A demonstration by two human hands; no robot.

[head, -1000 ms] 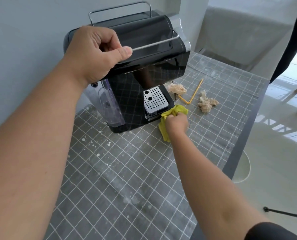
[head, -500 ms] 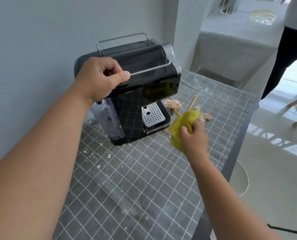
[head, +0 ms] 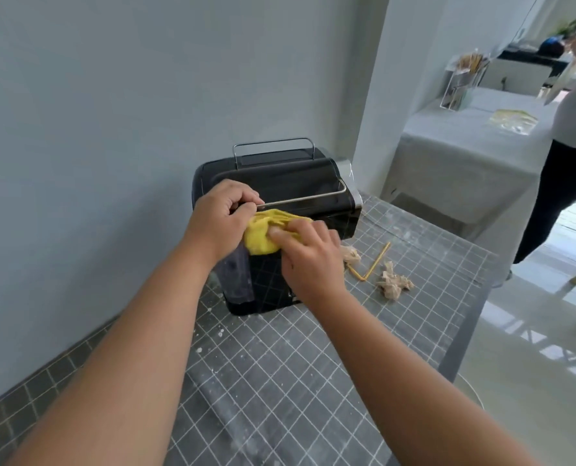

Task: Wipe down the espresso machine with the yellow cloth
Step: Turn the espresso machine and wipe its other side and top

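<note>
A black espresso machine (head: 300,183) stands on the gridded grey mat near the wall, with a clear water tank (head: 234,277) on its left side. My left hand (head: 221,218) is closed around the front metal rail (head: 310,197) on the machine's top. My right hand (head: 308,257) presses a bunched yellow cloth (head: 263,232) against the machine's upper front, just right of my left hand. My hands hide the drip tray and the spout area.
Two crumpled brown paper scraps (head: 392,285) and a bent yellow straw (head: 374,264) lie on the mat (head: 279,364) right of the machine. The table edge runs along the right. A person (head: 568,156) stands beyond it beside a cloth-covered table (head: 464,146).
My right hand has lifted the yellow cloth from the table beside the drip tray up to the machine's upper front. My left hand has kept hold of the rail. The camera view has tilted up.
</note>
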